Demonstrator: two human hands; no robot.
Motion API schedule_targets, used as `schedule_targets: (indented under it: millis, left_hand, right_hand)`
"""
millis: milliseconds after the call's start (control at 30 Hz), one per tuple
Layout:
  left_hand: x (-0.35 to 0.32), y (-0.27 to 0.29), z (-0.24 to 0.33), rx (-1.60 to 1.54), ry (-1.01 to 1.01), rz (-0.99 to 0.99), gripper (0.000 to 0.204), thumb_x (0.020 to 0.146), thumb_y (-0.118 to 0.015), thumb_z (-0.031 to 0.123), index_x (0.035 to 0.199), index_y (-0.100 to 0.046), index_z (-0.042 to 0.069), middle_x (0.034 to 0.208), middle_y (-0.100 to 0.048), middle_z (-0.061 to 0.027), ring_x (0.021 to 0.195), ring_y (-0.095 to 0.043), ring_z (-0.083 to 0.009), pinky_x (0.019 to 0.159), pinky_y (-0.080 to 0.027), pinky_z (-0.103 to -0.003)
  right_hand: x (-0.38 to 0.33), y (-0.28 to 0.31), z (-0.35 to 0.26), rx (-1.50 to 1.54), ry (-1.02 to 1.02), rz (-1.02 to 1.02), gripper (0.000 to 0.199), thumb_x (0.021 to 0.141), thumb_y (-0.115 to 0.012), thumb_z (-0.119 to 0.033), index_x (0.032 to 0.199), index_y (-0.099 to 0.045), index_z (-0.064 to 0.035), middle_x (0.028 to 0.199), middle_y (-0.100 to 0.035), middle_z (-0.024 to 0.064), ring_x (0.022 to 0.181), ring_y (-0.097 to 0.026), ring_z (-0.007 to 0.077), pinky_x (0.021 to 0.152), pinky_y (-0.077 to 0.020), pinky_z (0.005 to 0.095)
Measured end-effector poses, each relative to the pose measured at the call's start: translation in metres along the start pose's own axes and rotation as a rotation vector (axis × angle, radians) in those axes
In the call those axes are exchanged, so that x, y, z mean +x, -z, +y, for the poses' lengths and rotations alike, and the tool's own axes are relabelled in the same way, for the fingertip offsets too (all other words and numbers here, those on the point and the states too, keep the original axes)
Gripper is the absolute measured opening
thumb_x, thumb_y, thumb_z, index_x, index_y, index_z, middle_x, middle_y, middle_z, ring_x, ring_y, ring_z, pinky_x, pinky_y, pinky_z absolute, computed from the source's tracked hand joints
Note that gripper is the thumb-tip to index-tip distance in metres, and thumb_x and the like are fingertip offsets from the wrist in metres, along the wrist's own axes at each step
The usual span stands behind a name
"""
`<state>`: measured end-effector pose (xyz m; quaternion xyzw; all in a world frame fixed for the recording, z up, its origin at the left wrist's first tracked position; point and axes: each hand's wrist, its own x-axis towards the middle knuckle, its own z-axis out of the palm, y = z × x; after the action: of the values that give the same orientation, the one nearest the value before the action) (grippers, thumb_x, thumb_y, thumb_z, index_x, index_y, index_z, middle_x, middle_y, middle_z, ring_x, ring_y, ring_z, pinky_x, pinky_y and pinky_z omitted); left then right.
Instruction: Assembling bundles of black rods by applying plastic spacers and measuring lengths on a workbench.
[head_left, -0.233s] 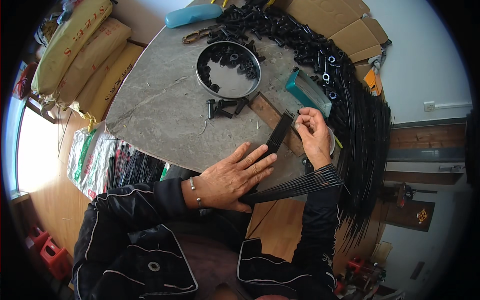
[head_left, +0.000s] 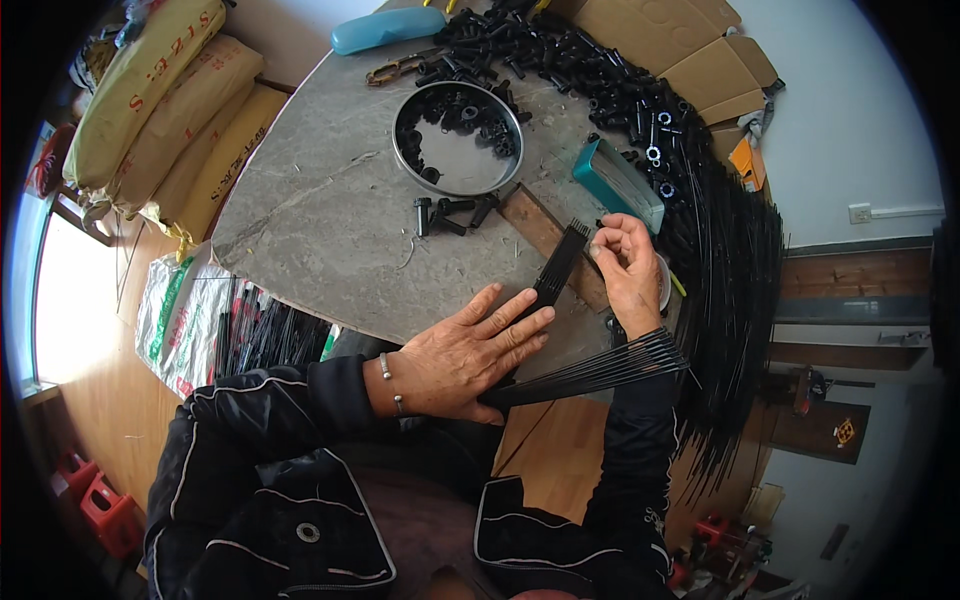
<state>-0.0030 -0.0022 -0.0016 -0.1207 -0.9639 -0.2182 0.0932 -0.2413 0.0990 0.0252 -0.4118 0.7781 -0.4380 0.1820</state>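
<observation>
1 outstretched left hand (head_left: 462, 358) seemingly steadies black rods (head_left: 562, 262) toward 1 o'clock; right hand (head_left: 630, 284), fingers pinched together, contents unclear.

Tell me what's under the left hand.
Thin black rods reach under the left hand, showing beyond its fingers; what lies directly beneath the palm is covered.

Pale piping (head_left: 477, 530) trims the black jacket (head_left: 285, 510), worn with a silvery bangle (head_left: 384, 367) and, apparently, a brownish top (head_left: 430, 510).
</observation>
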Motion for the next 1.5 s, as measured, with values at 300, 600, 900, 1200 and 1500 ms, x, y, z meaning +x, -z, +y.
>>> schedule_targets:
  millis: [300, 600, 900, 1200, 1500]
  left_hand:
    - [0.000, 0.001, 0.000, 0.008, -0.001, 0.000, 0.098, 0.072, -0.064, 0.066, 0.142, -0.040, 0.002, 0.154, -0.023, -0.0164, 0.145, -0.015, -0.0321, 0.116, -0.013, -0.050]
    - [0.000, -0.001, 0.000, 0.006, 0.000, 0.008, 0.096, 0.072, -0.065, 0.065, 0.142, -0.041, 0.003, 0.155, -0.023, -0.0163, 0.145, -0.015, -0.0319, 0.116, -0.012, -0.051]
    - [0.000, 0.001, 0.001, -0.038, 0.009, -0.020, 0.101, 0.071, -0.066, 0.065, 0.144, -0.035, 0.001, 0.156, -0.019, -0.0158, 0.146, -0.012, -0.0318, 0.117, -0.011, -0.050]
    - [0.000, 0.000, 0.000, -0.025, 0.011, -0.019, 0.101, 0.071, -0.065, 0.065, 0.144, -0.036, 0.002, 0.156, -0.019, -0.0157, 0.146, -0.012, -0.0319, 0.117, -0.011, -0.050]
    - [-0.001, 0.000, 0.001, -0.022, 0.012, -0.013, 0.100, 0.070, -0.065, 0.065, 0.143, -0.037, 0.002, 0.156, -0.020, -0.0157, 0.146, -0.013, -0.0320, 0.117, -0.012, -0.050]
  right_hand:
    - [0.002, 0.002, -0.002, -0.064, 0.048, 0.000, 0.033, 0.085, -0.058, 0.007, 0.116, -0.050, -0.0018, 0.085, -0.059, 0.0007, 0.072, -0.053, 0.0070, 0.068, -0.0454, 0.0220]
    - [0.001, 0.002, 0.001, -0.067, 0.037, -0.006, 0.034, 0.086, -0.059, 0.004, 0.118, -0.049, -0.0022, 0.086, -0.060, -0.0001, 0.075, -0.054, 0.0060, 0.071, -0.0454, 0.0205]
    - [0.001, 0.003, -0.006, -0.133, 0.086, 0.018, 0.034, 0.084, -0.060, 0.006, 0.116, -0.050, -0.0019, 0.085, -0.061, 0.0006, 0.072, -0.054, 0.0073, 0.068, -0.0461, 0.0224]
    - [0.001, 0.001, -0.004, -0.124, 0.035, 0.011, 0.035, 0.085, -0.060, 0.005, 0.118, -0.049, -0.0024, 0.087, -0.061, -0.0005, 0.074, -0.054, 0.0062, 0.070, -0.0452, 0.0206]
    - [0.001, 0.001, -0.003, -0.114, 0.048, 0.014, 0.035, 0.085, -0.060, 0.004, 0.118, -0.049, -0.0029, 0.087, -0.060, -0.0018, 0.074, -0.053, 0.0053, 0.069, -0.0443, 0.0197]
